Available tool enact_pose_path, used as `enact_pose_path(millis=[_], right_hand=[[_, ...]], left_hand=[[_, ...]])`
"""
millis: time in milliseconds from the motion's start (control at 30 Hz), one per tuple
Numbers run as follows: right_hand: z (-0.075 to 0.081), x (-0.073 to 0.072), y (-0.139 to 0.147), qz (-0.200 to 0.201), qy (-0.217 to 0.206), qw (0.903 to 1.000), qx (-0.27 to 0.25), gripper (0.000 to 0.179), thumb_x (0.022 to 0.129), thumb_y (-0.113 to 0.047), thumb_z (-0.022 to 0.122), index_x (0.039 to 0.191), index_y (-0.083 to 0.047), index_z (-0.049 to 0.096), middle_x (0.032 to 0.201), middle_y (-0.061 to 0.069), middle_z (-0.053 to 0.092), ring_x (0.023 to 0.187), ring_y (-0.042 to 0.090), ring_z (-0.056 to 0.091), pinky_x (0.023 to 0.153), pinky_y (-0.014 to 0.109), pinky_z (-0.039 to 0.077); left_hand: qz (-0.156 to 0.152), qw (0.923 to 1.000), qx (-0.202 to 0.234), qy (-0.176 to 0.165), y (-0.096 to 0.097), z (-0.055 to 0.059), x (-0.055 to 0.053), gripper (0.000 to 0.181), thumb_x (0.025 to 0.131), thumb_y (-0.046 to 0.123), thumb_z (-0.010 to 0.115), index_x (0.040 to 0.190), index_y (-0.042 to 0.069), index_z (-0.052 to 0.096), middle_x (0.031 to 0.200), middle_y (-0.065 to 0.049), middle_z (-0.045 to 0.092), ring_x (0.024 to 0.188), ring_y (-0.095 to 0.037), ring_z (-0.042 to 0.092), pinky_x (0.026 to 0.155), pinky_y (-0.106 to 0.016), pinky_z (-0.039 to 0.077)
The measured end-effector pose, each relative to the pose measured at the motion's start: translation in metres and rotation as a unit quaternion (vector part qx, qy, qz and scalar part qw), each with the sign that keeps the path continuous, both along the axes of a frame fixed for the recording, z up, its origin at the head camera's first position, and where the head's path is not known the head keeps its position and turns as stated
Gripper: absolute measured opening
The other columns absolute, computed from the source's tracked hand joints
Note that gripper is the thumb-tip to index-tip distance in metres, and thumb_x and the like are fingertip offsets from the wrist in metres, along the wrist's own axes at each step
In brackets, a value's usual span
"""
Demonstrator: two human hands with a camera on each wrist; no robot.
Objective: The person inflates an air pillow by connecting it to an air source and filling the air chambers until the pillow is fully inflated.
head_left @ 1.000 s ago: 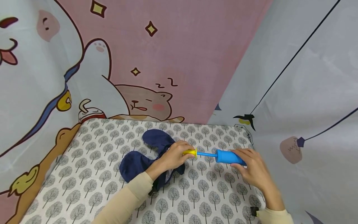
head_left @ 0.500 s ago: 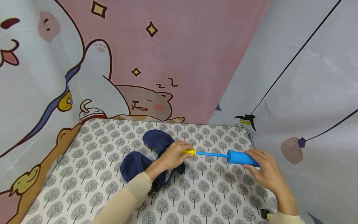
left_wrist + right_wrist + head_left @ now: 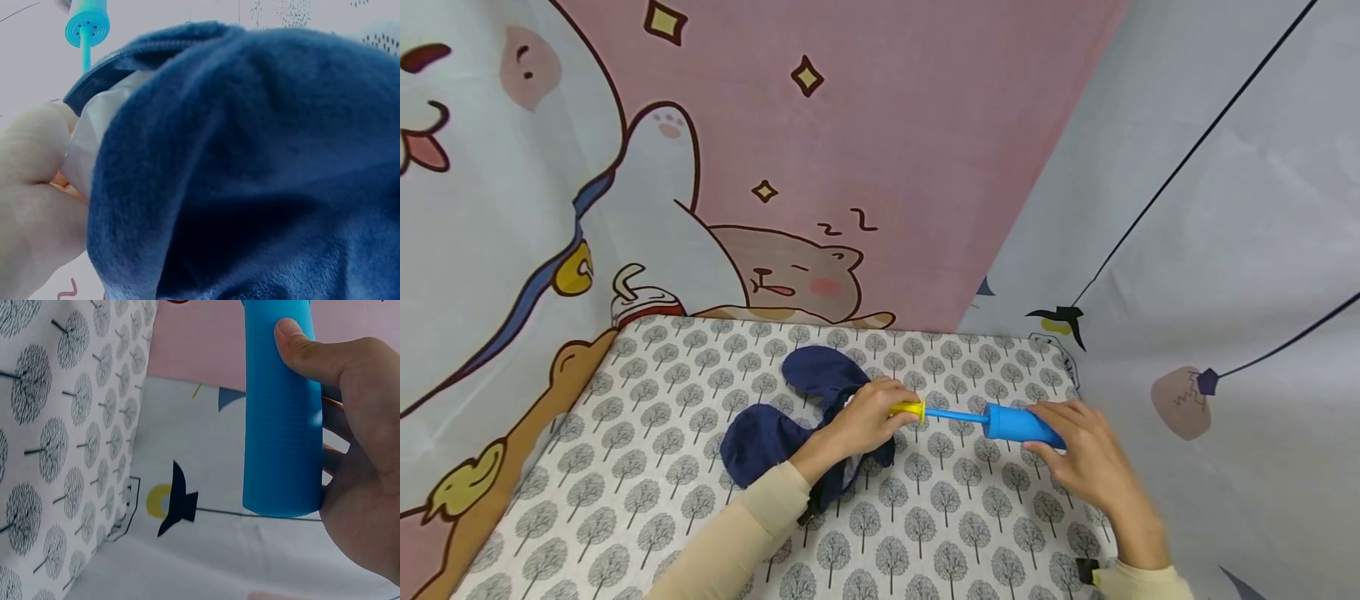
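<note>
Blue pump (image 3: 1018, 424) is held over the desk (image 3: 647, 450). Left hand (image 3: 868, 414) grips its yellow end (image 3: 910, 408) at the navy cloth (image 3: 756, 442); right hand (image 3: 1078, 447), apart, clasps the barrel (image 3: 284, 425), presumably so one end stays anchored while the other slides. Barrel faintly ribbed, undented where visible; thin rod (image 3: 955, 415) exposed.

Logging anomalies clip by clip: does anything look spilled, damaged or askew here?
Nothing stands out as spilled, damaged or askew. The navy fabric piece lies slack, white material showing beside its zipper, but I see no tear. The blue pump, gripped by the right hand, looks intact.
</note>
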State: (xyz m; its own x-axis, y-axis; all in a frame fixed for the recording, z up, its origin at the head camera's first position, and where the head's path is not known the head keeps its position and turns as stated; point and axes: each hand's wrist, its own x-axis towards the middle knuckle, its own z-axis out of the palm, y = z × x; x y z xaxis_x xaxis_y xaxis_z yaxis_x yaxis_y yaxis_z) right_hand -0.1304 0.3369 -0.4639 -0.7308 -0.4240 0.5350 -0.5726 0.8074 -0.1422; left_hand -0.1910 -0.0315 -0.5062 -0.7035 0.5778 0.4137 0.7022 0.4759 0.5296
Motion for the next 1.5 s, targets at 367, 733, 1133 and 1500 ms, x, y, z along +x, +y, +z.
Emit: enact_pose_path(millis=[367,733,1133,1500], right_hand=[[-0.001,-0.009,-0.023,0.027,0.019,0.9994,0.004,0.06,0.073,-0.018,0.104,0.126,0.001,0.082,0.12,0.019,0.085,0.104,0.038,0.075,0.09,0.06,0.058],[-0.003,-0.013,-0.043,0.038,0.009,0.9992,0.002,0.061,0.073,-0.019,0.104,0.126,0.002,0.082,0.121,0.021,0.084,0.105,0.041,0.076,0.091,0.063,0.059],[-0.006,-0.014,-0.064,0.026,-0.008,0.9994,0.021,0.06,0.078,-0.021,0.104,0.129,-0.001,0.081,0.124,0.018,0.084,0.108,0.037,0.074,0.099,0.061,0.057],[-0.011,-0.01,-0.06,0.022,-0.002,0.9995,0.023,0.058,0.081,-0.025,0.102,0.129,0.0,0.081,0.124,0.019,0.084,0.108,0.038,0.075,0.096,0.06,0.06]], left_hand=[[0.0,1.0,-0.001,0.005,0.003,0.001,0.0,0.025,0.107,0.023,0.079,0.127,0.009,0.084,0.117,-0.006,0.083,0.106,-0.02,0.075,0.093,-0.034,0.064],[-0.003,1.0,0.001,0.007,0.007,0.001,0.001,0.025,0.107,0.023,0.079,0.126,0.008,0.084,0.115,-0.006,0.082,0.103,-0.02,0.074,0.094,-0.035,0.062],[-0.004,1.0,0.008,0.004,0.011,0.001,0.004,0.025,0.105,0.02,0.081,0.127,0.008,0.084,0.115,-0.007,0.082,0.103,-0.021,0.074,0.093,-0.035,0.063],[-0.012,0.9999,-0.002,0.001,0.009,0.003,0.004,0.025,0.106,0.021,0.08,0.128,0.008,0.083,0.116,-0.007,0.081,0.102,-0.019,0.073,0.088,-0.029,0.062]])
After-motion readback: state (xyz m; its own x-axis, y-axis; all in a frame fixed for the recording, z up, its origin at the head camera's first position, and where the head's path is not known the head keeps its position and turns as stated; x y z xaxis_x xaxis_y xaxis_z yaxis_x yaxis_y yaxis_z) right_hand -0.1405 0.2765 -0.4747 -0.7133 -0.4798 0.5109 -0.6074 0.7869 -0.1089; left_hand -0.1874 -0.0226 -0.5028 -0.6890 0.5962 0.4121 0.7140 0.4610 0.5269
